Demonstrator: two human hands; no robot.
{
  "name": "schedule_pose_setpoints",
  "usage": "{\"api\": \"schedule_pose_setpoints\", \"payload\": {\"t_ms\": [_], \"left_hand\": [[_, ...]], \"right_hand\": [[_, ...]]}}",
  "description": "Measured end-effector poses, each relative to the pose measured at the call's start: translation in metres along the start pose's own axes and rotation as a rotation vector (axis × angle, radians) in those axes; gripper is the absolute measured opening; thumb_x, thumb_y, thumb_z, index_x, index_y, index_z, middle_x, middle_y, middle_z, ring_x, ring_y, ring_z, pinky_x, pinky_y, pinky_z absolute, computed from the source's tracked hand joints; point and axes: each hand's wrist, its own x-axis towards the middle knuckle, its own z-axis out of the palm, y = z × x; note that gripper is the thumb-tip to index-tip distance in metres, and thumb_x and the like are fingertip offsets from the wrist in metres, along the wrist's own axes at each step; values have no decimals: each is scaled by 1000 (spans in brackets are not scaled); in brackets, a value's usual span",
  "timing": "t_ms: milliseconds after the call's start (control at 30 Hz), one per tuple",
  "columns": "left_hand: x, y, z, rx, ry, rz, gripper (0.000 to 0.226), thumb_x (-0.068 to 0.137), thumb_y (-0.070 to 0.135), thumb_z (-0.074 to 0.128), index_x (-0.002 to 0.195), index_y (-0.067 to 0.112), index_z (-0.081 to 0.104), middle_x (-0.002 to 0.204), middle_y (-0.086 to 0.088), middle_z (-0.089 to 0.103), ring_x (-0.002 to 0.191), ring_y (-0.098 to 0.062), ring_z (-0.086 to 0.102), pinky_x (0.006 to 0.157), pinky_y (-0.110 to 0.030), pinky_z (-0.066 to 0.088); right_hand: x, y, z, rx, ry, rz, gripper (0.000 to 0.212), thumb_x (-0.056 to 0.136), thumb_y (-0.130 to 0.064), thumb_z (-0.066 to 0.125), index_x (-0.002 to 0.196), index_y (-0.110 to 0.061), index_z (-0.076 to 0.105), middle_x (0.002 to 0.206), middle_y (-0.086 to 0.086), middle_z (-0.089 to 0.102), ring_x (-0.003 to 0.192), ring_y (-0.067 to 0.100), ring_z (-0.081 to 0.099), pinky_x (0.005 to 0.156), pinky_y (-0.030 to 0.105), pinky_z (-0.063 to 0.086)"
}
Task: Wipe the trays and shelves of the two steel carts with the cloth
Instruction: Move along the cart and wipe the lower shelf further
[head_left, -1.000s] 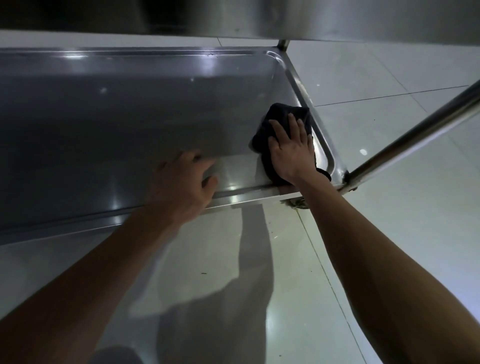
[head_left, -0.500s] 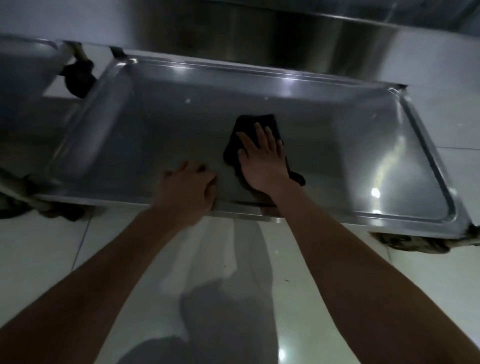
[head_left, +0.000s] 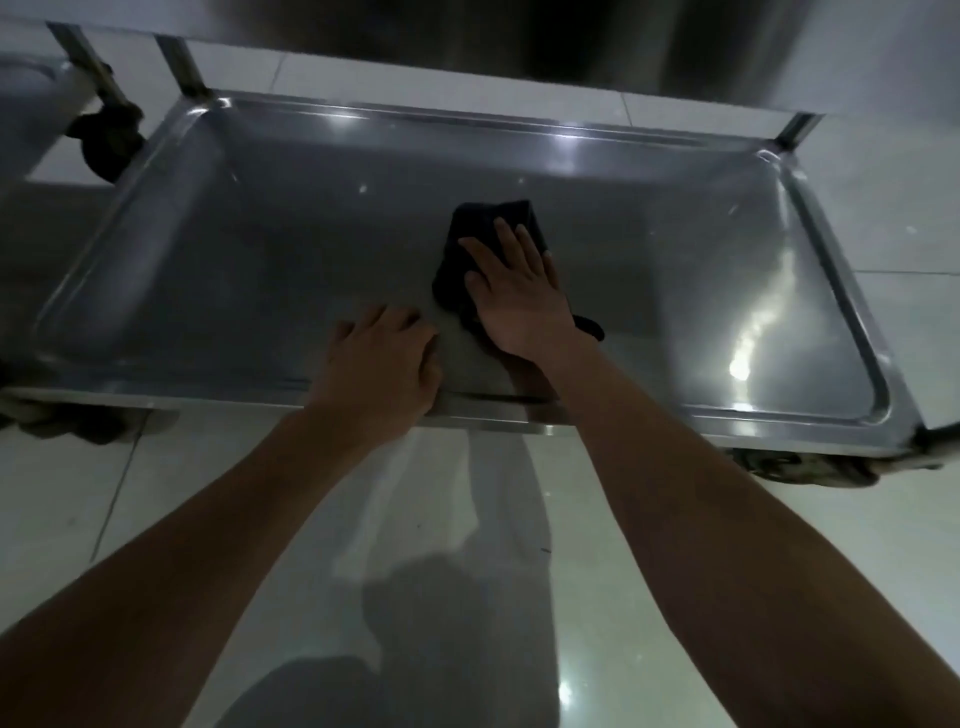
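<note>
A single head-worn camera looks steeply down and forward from close above the low rectangular steel cart tray (head_left: 208, 249). Its wide angle takes in the glossy pale tiled floor (head_left: 649, 597) beneath, with both forearms reaching in from the bottom edge.

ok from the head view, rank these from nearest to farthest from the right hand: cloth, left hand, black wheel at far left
1. cloth, directly under the right hand.
2. left hand, just to its left on the tray's near rim.
3. black wheel, far left, beyond the tray's corner.
</note>
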Motion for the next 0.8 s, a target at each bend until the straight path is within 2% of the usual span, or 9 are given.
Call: {"api": "schedule_pose_setpoints", "payload": {"t_ms": [100,233,433,500,700,800], "left_hand": [[21,46,4,-31,2,62,43,90,36,36,116,18,64,125,-4,60,116,-31,51,96,-46,43],[51,117,15,-73,22,145,31,95,32,49,119,20,66,132,-4,58,123,-30,48,97,-44,40],[85,187,39,-70,36,243,38,84,38,43,105,20,68,119,-4,61,111,-32,55,85,-46,48],[91,204,47,-109,22,259,37,83,38,45,105,22,69,117,-4,61,109,-32,56,85,-47,50],[97,221,57,-130,4,263,37,82,46,49,102,24,71,109,-1,63,101,-31,58,86,-49,50],[94,220,54,-130,-26,280,44,82,51,47,110,26,70,117,-1,60,109,-31,56,93,-52,47]], "right_hand": [[-6,49,-19,-1,37,64,50,106,-42,26,156,-41,20,168,-2,-1,154,20,-5,124,45,0],[-17,129,-45,-36,112,190,50,107,-42,29,156,-39,22,168,-2,3,154,20,-2,124,43,2],[-44,252,-93,-84,191,365,51,106,-39,30,157,-34,24,167,5,8,154,27,2,123,50,6],[-56,280,-106,-82,218,429,51,106,-37,31,156,-34,23,167,6,9,154,28,2,124,48,5],[-63,292,-112,-55,212,458,51,105,-39,28,156,-39,20,168,2,5,154,23,-3,123,45,1],[-72,290,-112,-42,187,461,51,105,-41,26,156,-40,19,168,1,2,154,22,-5,123,44,-2]]}}
